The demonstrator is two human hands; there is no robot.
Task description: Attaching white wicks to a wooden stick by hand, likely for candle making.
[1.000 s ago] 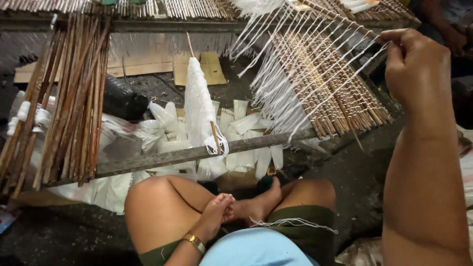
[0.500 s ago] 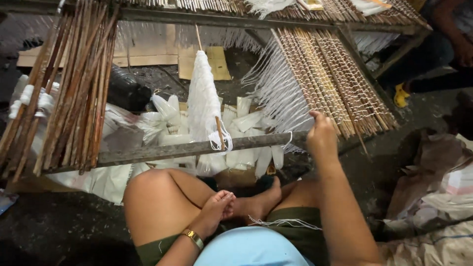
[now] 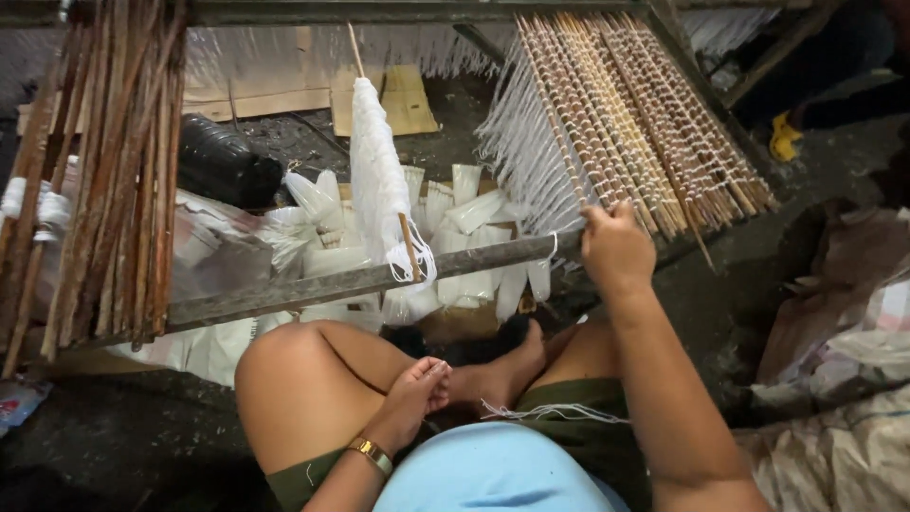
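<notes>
White plastic packets [image 3: 479, 251] heaped below the wooden bar [image 3: 370, 280]; flattened tan cardboard [image 3: 384, 100] on the ground behind; colourful printed wrapper [image 3: 17, 403] at lower left edge.

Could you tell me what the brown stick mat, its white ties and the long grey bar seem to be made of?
The brown stick mat looks like thin, unfinished bamboo or reed splints: round, matte, uneven tan. The white ties look like cotton or synthetic string, with soft, frayed hanging ends. The long grey bar could be weathered wood or dull metal; its rough, matte surface leaves that open. The right hand rests at the mat's near edge.
</notes>
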